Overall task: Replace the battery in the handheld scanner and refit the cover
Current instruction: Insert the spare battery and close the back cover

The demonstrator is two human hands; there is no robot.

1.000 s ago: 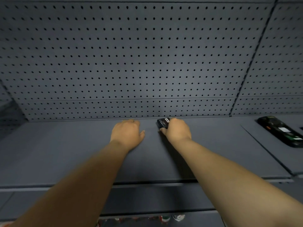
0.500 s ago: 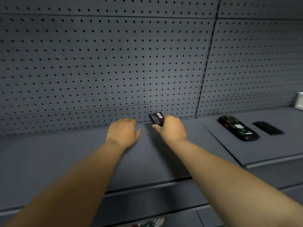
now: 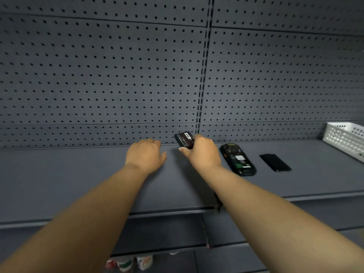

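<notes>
My right hand [image 3: 202, 152] grips a small black battery [image 3: 184, 139] with a white label, held tilted just above the grey shelf [image 3: 78, 180]. To its right the black handheld scanner [image 3: 237, 159] lies face down, its battery bay uncovered and showing green parts and a white sticker. Right of the scanner, the flat black cover [image 3: 275, 162] rests on the shelf. My left hand [image 3: 145, 155] rests palm down on the shelf, left of the battery, with nothing in it.
A grey pegboard wall [image 3: 118, 75] rises behind the shelf. A white perforated basket [image 3: 344, 137] stands at the far right. Below the shelf's front edge, several containers [image 3: 128, 263] show on a lower level.
The view has swung to the right, bringing the scanner, the cover and the basket into sight. My right hand has lifted the battery and carried it toward the scanner. My left hand stays on the shelf.
</notes>
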